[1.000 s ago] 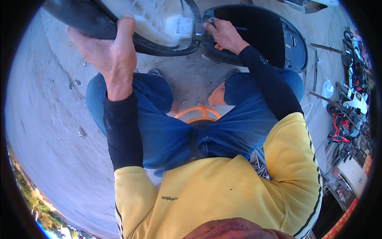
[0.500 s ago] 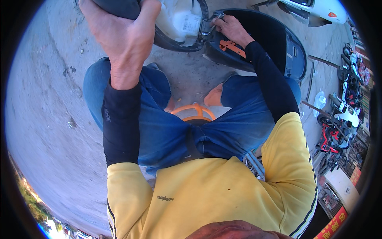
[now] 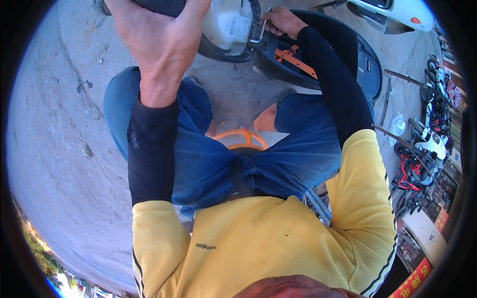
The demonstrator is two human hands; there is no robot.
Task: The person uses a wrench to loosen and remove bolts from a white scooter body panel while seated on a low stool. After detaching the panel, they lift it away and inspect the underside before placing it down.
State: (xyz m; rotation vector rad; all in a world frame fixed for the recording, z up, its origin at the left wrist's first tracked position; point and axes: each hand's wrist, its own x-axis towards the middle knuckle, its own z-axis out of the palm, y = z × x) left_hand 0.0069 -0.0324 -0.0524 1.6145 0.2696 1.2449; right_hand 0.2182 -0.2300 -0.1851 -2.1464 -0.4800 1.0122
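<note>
An upturned scooter seat (image 3: 232,58) with a dark rim and whitish underside bearing a label lies at the top. My left hand (image 3: 161,42) is closed around the seat's dark end, its fingertips partly hidden. A hinge joins the seat to a black storage bin (image 3: 343,47) on the right. At that hinge my right hand (image 3: 283,22) grips a shiny bent metal wrench (image 3: 262,31), whose lower end reaches the hinge (image 3: 254,42). An orange strap (image 3: 295,60) lies at the bin's near side, below my right hand.
Between my legs is an orange tubular frame (image 3: 243,134). A white scooter (image 3: 397,15) stands at the top right. Several parked bikes (image 3: 430,144) line the far right, near a metal bar (image 3: 405,77) and a white plastic bag (image 3: 397,124) on the concrete.
My right hand has shifted slightly up and swung the wrench, which now stands more upright at the hinge. My left hand and the seat have moved slightly right.
</note>
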